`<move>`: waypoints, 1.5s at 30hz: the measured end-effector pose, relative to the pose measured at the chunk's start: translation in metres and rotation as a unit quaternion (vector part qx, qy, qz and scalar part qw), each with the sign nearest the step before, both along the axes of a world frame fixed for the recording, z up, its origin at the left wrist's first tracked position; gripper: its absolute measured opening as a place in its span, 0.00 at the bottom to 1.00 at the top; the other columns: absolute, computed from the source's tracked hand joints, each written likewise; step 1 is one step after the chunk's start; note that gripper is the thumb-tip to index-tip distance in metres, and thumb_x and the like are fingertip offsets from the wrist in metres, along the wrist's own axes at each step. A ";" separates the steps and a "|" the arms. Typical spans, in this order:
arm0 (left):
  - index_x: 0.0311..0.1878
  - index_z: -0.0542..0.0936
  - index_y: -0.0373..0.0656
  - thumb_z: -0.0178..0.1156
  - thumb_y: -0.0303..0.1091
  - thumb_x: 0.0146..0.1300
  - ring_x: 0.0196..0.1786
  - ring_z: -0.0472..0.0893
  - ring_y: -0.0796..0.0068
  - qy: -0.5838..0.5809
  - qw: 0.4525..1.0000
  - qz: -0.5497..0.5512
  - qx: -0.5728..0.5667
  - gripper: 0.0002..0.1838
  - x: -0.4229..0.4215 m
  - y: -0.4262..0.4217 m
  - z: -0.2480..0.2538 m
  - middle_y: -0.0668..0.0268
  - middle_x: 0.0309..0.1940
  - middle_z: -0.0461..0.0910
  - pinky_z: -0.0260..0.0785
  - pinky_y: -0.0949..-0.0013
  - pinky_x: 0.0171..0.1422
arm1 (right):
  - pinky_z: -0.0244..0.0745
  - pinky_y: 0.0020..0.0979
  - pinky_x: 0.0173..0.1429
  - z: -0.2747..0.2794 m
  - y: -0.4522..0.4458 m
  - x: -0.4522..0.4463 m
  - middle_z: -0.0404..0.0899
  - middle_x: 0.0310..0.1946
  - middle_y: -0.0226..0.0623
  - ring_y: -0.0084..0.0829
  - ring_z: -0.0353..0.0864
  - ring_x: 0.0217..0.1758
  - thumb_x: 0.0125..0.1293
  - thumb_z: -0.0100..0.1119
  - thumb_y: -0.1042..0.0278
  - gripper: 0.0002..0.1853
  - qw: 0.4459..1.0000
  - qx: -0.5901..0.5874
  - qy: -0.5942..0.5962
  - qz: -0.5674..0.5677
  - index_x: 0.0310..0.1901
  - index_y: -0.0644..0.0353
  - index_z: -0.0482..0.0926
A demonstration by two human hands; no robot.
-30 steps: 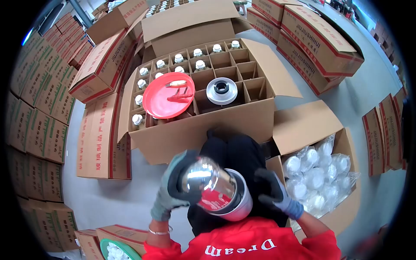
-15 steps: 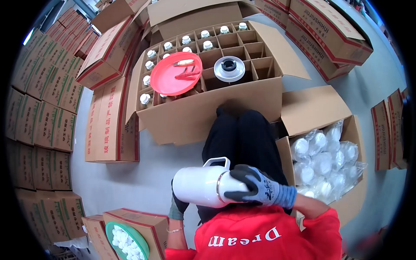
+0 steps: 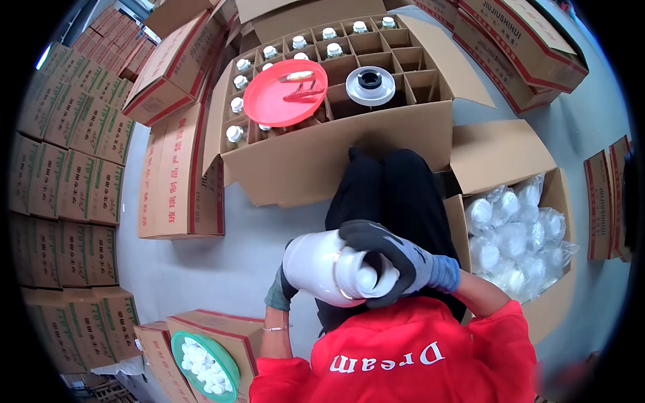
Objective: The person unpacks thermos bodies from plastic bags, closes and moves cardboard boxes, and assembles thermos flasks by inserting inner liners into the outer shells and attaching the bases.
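Across my lap lies a white thermos jug (image 3: 312,265), its mouth tipped toward me. Inside the mouth a rounded white part shows, with a dark gap beside it. My right hand (image 3: 393,255), in a grey-and-black work glove, is closed round the neck and rim. The gloved left hand (image 3: 282,287) grips the base end; most of its fingers are hidden behind the body. Beyond my knees, a white, disc-shaped part with a black centre (image 3: 370,82) rests on the divided carton (image 3: 336,158). Beside it sits a red tray (image 3: 269,104) with a red-handled tool (image 3: 306,93).
White-capped items (image 3: 234,133) fill several carton cells. An open box (image 3: 494,151) of plastic-wrapped white parts (image 3: 514,238) stands at the right. At lower left, a green basin (image 3: 232,376) holds small white pieces. Stacked cartons (image 3: 67,181) line the left side.
The jug has turned so its mouth faces me, and its handle has gone out of sight. My right hand has shifted over the neck. The view has tilted slightly.
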State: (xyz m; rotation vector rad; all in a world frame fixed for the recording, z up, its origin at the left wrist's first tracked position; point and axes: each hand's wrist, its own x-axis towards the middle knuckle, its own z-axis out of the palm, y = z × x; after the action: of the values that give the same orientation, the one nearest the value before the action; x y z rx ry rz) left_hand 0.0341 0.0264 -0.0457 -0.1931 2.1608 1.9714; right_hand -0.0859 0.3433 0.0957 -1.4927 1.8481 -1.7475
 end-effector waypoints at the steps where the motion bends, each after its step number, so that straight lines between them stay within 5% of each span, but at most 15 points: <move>1: 0.67 0.67 0.42 0.72 0.30 0.55 0.65 0.72 0.65 -0.053 0.997 -0.008 0.057 0.36 0.003 -0.016 -0.025 0.58 0.64 0.71 0.64 0.61 0.71 | 0.54 0.43 0.76 0.013 -0.012 -0.008 0.64 0.67 0.50 0.49 0.62 0.72 0.46 0.78 0.54 0.52 0.999 -0.026 -0.025 0.028 0.69 0.66 0.60; 4: 0.67 0.67 0.42 0.71 0.30 0.55 0.65 0.72 0.65 -0.081 0.994 -0.018 0.075 0.36 -0.004 -0.018 -0.026 0.57 0.64 0.71 0.64 0.61 0.70 | 0.67 0.38 0.68 0.006 -0.018 -0.032 0.71 0.62 0.47 0.42 0.73 0.64 0.41 0.82 0.55 0.51 0.996 -0.014 -0.077 0.052 0.66 0.64 0.65; 12: 0.67 0.67 0.41 0.70 0.31 0.56 0.65 0.72 0.65 -0.028 0.997 0.065 -0.023 0.35 0.004 0.014 -0.048 0.57 0.64 0.71 0.64 0.61 0.70 | 0.71 0.35 0.62 0.027 -0.037 -0.044 0.77 0.55 0.40 0.36 0.78 0.58 0.44 0.78 0.55 0.42 0.989 -0.027 -0.098 -0.104 0.61 0.61 0.70; 19: 0.67 0.67 0.41 0.69 0.32 0.57 0.65 0.72 0.64 -0.021 0.996 0.081 -0.025 0.34 0.000 0.019 -0.047 0.57 0.64 0.72 0.64 0.61 0.70 | 0.71 0.34 0.62 0.009 -0.049 -0.037 0.76 0.55 0.41 0.34 0.78 0.57 0.41 0.80 0.53 0.44 0.988 -0.089 -0.089 -0.084 0.60 0.62 0.72; 22: 0.67 0.67 0.41 0.69 0.32 0.58 0.65 0.72 0.64 -0.016 0.997 0.076 -0.027 0.34 -0.010 0.011 -0.040 0.57 0.64 0.72 0.64 0.61 0.70 | 0.67 0.38 0.66 -0.007 -0.048 -0.033 0.73 0.59 0.44 0.39 0.74 0.61 0.39 0.81 0.49 0.51 0.990 -0.043 -0.099 -0.086 0.64 0.63 0.68; 25: 0.67 0.68 0.41 0.69 0.32 0.58 0.65 0.72 0.64 -0.014 0.997 0.077 -0.022 0.34 -0.012 -0.005 -0.024 0.57 0.64 0.72 0.65 0.61 0.70 | 0.59 0.43 0.73 -0.036 -0.029 -0.015 0.68 0.63 0.47 0.45 0.68 0.67 0.36 0.82 0.44 0.57 0.987 0.066 0.073 -0.126 0.67 0.63 0.63; 26: 0.67 0.68 0.41 0.68 0.32 0.58 0.65 0.72 0.64 -0.012 0.997 0.077 -0.020 0.34 -0.009 -0.011 -0.018 0.57 0.64 0.72 0.65 0.61 0.70 | 0.51 0.47 0.76 -0.029 -0.012 -0.007 0.64 0.66 0.50 0.51 0.62 0.70 0.36 0.81 0.44 0.60 0.987 0.113 0.045 -0.102 0.69 0.64 0.60; 29: 0.67 0.68 0.41 0.68 0.32 0.59 0.64 0.73 0.64 -0.017 0.997 0.080 -0.009 0.33 0.008 -0.018 -0.006 0.57 0.64 0.72 0.65 0.61 0.70 | 0.44 0.50 0.79 -0.055 0.036 0.011 0.62 0.68 0.52 0.48 0.61 0.72 0.45 0.74 0.44 0.55 0.965 0.235 0.106 -0.056 0.71 0.61 0.58; 32: 0.67 0.68 0.41 0.68 0.33 0.59 0.64 0.73 0.63 -0.024 0.996 0.080 -0.022 0.33 0.013 -0.011 -0.020 0.56 0.64 0.72 0.65 0.61 0.69 | 0.44 0.51 0.79 -0.079 0.046 0.033 0.69 0.60 0.49 0.43 0.66 0.68 0.44 0.73 0.46 0.52 0.816 0.433 0.380 0.044 0.70 0.59 0.60; 35: 0.67 0.68 0.41 0.67 0.33 0.60 0.64 0.73 0.63 -0.023 0.996 0.084 -0.027 0.33 0.014 -0.001 -0.033 0.56 0.64 0.72 0.65 0.61 0.69 | 0.49 0.51 0.77 -0.071 0.044 0.031 0.73 0.51 0.44 0.41 0.71 0.61 0.43 0.73 0.48 0.50 0.829 0.494 0.258 0.039 0.69 0.57 0.63; 37: 0.67 0.68 0.41 0.67 0.33 0.60 0.64 0.73 0.63 -0.024 0.996 0.085 -0.028 0.32 0.016 0.001 -0.035 0.56 0.64 0.72 0.65 0.61 0.69 | 0.58 0.48 0.70 -0.022 0.050 0.026 0.72 0.47 0.43 0.44 0.71 0.54 0.44 0.73 0.48 0.48 0.880 0.400 0.205 -0.152 0.67 0.57 0.66; 39: 0.67 0.68 0.41 0.67 0.33 0.60 0.64 0.73 0.63 -0.025 0.996 0.085 -0.027 0.32 0.018 0.006 -0.035 0.56 0.64 0.72 0.65 0.61 0.69 | 0.60 0.48 0.66 0.015 0.052 0.019 0.72 0.44 0.44 0.44 0.72 0.52 0.44 0.73 0.45 0.48 0.856 0.368 0.160 -0.326 0.66 0.59 0.67; 45: 0.68 0.68 0.41 0.66 0.33 0.61 0.64 0.73 0.63 -0.026 0.995 0.094 -0.025 0.32 0.028 0.021 -0.041 0.56 0.64 0.72 0.65 0.62 0.69 | 0.66 0.50 0.63 0.018 0.017 0.027 0.77 0.42 0.44 0.50 0.75 0.50 0.39 0.75 0.44 0.47 0.892 0.192 0.165 -0.374 0.61 0.63 0.72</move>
State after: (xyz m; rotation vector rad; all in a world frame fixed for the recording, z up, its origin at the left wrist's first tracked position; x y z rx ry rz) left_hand 0.0622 0.0472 -0.0872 -0.4685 2.2325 1.9842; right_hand -0.0591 0.3606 0.1141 -1.0195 3.0235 -1.2421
